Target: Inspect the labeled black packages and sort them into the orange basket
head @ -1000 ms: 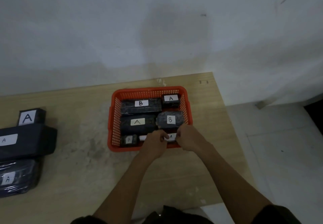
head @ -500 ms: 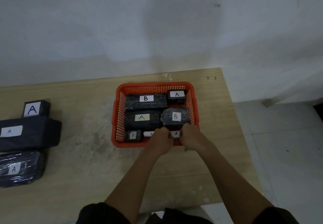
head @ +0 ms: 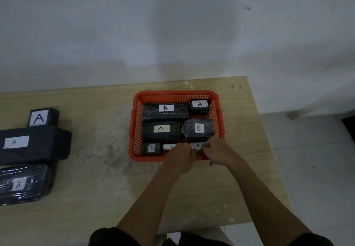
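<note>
Both forearms reach forward, left hand [head: 181,154] and right hand [head: 218,152] curled, gripping small black A-labelled package [head: 197,146] inside orange plastic mesh basket [head: 134,130].

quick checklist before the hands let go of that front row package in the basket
1. Both hands at the front row: left hand and right hand curl around the front-row package: ok.
2. Its label reads A: ok.
3. Package fully seated flat: cannot tell, the hands cover it.
4. Basket sorted to one letter: not ok, the orange basket holds two B packages among A ones.
5. Table stock left: three A packages wait at the left: ok.
</note>
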